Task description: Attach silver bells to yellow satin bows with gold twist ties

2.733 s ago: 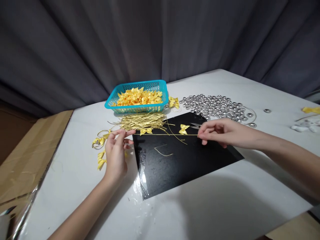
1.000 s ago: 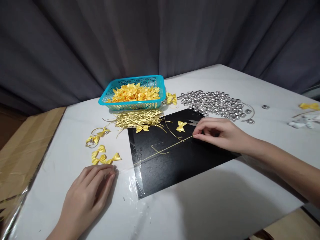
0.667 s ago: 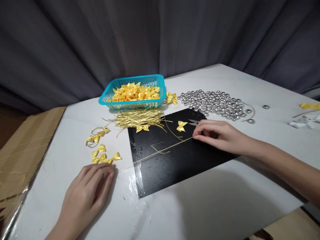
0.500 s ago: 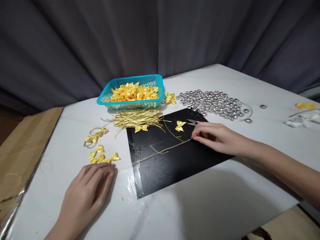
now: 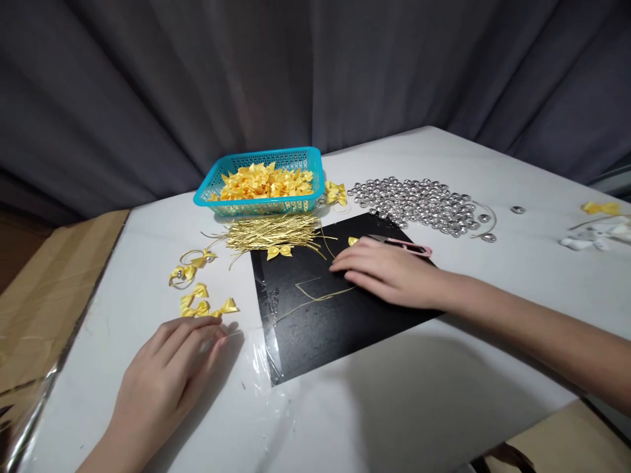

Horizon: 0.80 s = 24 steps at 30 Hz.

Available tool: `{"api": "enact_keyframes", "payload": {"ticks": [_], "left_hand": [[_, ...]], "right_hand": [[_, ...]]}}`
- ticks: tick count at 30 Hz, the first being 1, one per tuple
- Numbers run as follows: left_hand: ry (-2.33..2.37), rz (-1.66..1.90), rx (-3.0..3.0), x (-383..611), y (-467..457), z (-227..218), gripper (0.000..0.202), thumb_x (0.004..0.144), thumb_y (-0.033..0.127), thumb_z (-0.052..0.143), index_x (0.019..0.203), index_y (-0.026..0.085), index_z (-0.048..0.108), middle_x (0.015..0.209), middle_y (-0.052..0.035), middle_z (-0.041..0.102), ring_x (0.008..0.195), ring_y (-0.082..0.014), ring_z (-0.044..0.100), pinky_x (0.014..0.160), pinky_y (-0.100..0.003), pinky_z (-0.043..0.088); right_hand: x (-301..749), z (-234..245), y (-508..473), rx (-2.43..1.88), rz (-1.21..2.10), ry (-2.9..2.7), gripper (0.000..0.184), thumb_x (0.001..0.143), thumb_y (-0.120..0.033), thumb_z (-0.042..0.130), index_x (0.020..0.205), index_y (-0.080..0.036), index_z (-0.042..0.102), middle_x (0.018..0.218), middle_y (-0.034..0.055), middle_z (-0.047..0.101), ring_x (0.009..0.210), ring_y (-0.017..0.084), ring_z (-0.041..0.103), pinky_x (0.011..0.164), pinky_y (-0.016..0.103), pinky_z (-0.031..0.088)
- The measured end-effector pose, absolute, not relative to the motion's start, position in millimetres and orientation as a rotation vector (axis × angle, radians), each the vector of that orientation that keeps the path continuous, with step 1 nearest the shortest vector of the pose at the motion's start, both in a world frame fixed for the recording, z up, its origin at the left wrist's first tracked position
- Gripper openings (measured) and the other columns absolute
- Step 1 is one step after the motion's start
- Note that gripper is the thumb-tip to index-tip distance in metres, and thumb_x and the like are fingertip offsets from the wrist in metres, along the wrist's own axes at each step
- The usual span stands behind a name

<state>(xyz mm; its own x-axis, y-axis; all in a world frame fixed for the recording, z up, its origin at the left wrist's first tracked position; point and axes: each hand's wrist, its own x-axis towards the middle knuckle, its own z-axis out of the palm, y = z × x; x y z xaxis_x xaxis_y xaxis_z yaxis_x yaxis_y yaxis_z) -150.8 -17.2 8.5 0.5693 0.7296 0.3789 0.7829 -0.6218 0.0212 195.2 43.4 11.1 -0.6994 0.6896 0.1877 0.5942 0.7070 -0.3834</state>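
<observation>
My left hand (image 5: 170, 371) rests on the white table at the left, its thumb and fingers pinched together. A short thin pale strand (image 5: 233, 335) sticks out from its fingertips. My right hand (image 5: 389, 272) lies over the black sheet (image 5: 325, 341), fingers stretched out and pointing left, and covers part of a yellow bow (image 5: 353, 241). Beside its knuckles are scissors (image 5: 417, 249) with pink handles, partly hidden. Loose gold cords (image 5: 315, 300) lie on the sheet, running under the right hand.
A blue basket (image 5: 210, 203) of yellow bows stands behind a bundle of gold cords (image 5: 271, 231). Silver beads (image 5: 419, 203) are heaped at the back right. Several bows (image 5: 200, 307) and looped pieces (image 5: 182, 272) lie left. A small white figure (image 5: 586, 238) sits far right.
My right hand has let go of the long gold cord's end and moved left across the sheet, uncovering the pink scissor handles. The cord, drawn straight before, now lies slack.
</observation>
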Motion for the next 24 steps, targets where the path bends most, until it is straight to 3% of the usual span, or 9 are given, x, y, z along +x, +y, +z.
{"api": "enact_keyframes", "payload": {"ticks": [4,9,18,21,24], "left_hand": [[-1.426,-0.561,-2.774,-151,-22,21,0.009,0.085,0.024,0.054,0.094,0.024,0.055,0.094,-0.0047,0.066,0.092,-0.0224,0.057,0.075,-0.033,0.045],[-1.567,-0.645,-2.962,-141,-22,40,0.005,0.087,0.022,0.051,0.084,0.024,0.054,0.094,-0.0028,0.065,0.093,-0.0197,0.057,0.076,-0.032,0.046],[-1.810,-0.993,-2.971,-132,-26,66,0.015,0.084,0.023,0.052,0.069,0.025,0.053,0.087,-0.0007,0.064,0.085,-0.0175,0.059,0.074,-0.030,0.049],[-1.885,-1.174,-2.873,-144,-27,75,0.021,0.082,0.023,0.054,0.061,0.023,0.051,0.078,-0.0013,0.062,0.084,-0.0198,0.059,0.069,-0.032,0.048],[-1.737,-1.096,-2.926,-153,-23,86,0.031,0.082,0.027,0.050,0.051,0.020,0.046,0.056,-0.0012,0.051,0.079,-0.0214,0.058,0.061,-0.032,0.049]], "right_hand": [[167,2,32,-0.772,0.537,-2.776,0.043,0.097,-0.034,0.033,0.129,-0.012,0.051,0.137,0.0079,0.049,0.124,0.023,0.041,0.104,0.041,0.032],[164,-4,27,-0.838,0.530,-2.787,0.045,0.097,-0.036,0.031,0.132,-0.014,0.047,0.139,0.0064,0.047,0.129,0.023,0.038,0.107,0.048,0.026],[196,5,16,-1.116,0.436,-2.673,0.041,0.096,-0.035,0.034,0.118,-0.014,0.061,0.130,0.0106,0.055,0.119,0.024,0.047,0.100,0.045,0.038],[191,6,17,-1.127,0.372,-2.629,0.041,0.095,-0.033,0.034,0.121,-0.013,0.059,0.130,0.0118,0.054,0.119,0.024,0.048,0.101,0.045,0.038],[173,6,24,-1.046,0.391,-2.674,0.045,0.096,-0.036,0.033,0.131,-0.013,0.050,0.138,0.0093,0.047,0.128,0.024,0.041,0.107,0.047,0.032]]}}
